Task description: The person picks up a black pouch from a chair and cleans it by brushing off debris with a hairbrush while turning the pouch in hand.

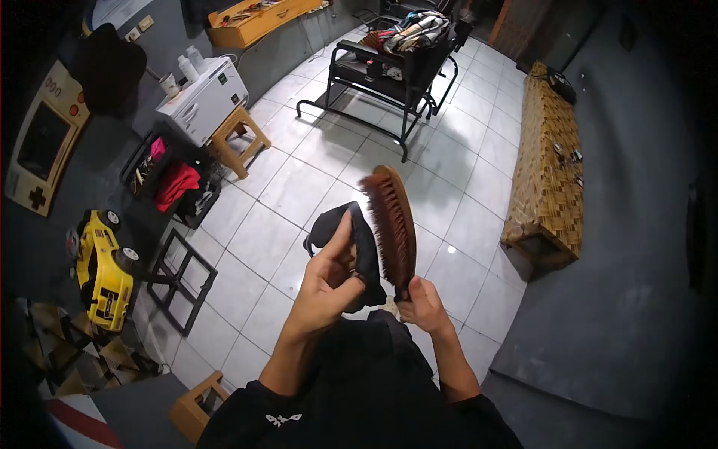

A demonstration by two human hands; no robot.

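Note:
My left hand (327, 278) is closed around a dark, soft-looking black fabric item (365, 251), thumb and fingers gripping its near side. A small loop sticks out at the item's left; its exact kind is unclear. In my right hand (426, 305) is a long brush (399, 217) with a wooden back and reddish-brown bristles. My fingers wrap its lower end, and the brush stands nearly upright. Its bristles face left, toward the black item, close beside it.
Ahead stands a black metal-framed chair (389, 82) with clothes piled on it. A woven bench (544, 172) runs along the right wall. At left are a white cabinet (206, 101), a wooden stool (238, 138), a yellow toy car (105, 277) and a black frame (183, 280) on the tiled floor.

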